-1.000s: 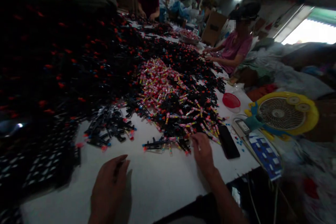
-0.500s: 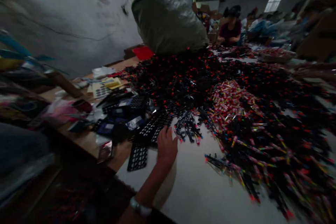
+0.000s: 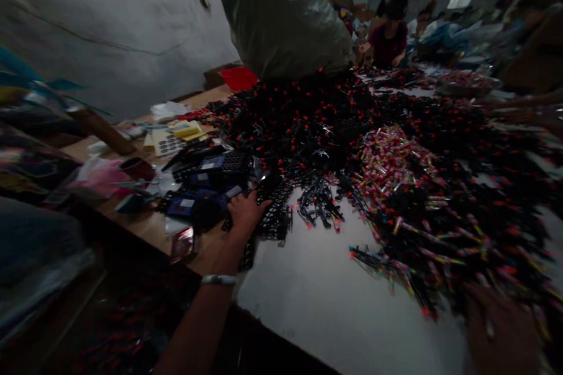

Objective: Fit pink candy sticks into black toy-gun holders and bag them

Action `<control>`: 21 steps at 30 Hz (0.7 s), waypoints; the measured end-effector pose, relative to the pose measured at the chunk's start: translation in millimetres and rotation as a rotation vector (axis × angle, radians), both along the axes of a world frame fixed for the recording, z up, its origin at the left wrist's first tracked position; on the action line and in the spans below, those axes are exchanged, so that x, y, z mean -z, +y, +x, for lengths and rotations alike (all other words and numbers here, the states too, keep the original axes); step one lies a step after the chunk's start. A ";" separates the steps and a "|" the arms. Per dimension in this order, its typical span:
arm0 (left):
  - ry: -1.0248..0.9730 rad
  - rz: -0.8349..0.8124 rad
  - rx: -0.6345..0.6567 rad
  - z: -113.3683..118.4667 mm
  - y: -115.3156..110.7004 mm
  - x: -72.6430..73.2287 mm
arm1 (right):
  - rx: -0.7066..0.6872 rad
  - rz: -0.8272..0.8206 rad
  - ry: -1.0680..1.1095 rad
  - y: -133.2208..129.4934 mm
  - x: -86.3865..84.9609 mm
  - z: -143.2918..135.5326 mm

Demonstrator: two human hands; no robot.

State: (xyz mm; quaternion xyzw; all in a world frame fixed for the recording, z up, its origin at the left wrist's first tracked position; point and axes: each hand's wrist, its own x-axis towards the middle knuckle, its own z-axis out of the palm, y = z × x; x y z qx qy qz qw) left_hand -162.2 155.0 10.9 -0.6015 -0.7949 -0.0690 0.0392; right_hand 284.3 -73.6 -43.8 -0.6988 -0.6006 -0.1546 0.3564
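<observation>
My left hand (image 3: 247, 211), with a bracelet (image 3: 219, 279) at the wrist, reaches over the left side of the white tabletop (image 3: 316, 293). Its thumb and fingers are spread beside black perforated plastic trays (image 3: 273, 211) and dark packs with labels (image 3: 182, 206). Nothing shows in its grasp. At the lower right my right hand (image 3: 501, 322) is dark and blurred, by the edge of a heap of small black toy guns with orange tips (image 3: 417, 299). Its fingers are too dim to read. A small cluster of toy guns (image 3: 321, 205) lies right of the trays.
A large grey-green sack (image 3: 285, 23) stands behind the heap. Pink and yellow printed tubes (image 3: 391, 158) are piled mid-table. Sticker sheets (image 3: 169, 142) and a cardboard tube (image 3: 99, 129) lie at the left. Another person (image 3: 389, 38) sits across the table; another's arms (image 3: 523, 108) reach in from the right.
My left hand has moved left from the trays' right side to the labelled packs. My right hand has come into view at the lower right. The small tray at the front is now mostly hidden.
</observation>
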 end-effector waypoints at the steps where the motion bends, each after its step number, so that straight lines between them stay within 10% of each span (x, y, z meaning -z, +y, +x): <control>1: -0.018 -0.017 0.012 -3.0 1.9 -3.5 | -0.039 -0.004 -0.017 0.0 -1.4 -10.4; 9: -0.232 0.242 0.129 16.6 -49.5 -26.4 | -0.133 -0.193 -0.194 34.5 3.6 -66.6; 15: -0.244 0.010 0.412 92.9 -161.3 18.2 | -0.119 -0.291 -0.233 53.4 -7.4 -74.9; 21: -0.107 -0.022 0.488 127.0 -211.6 39.1 | -0.162 -0.329 0.417 60.4 -18.1 -103.9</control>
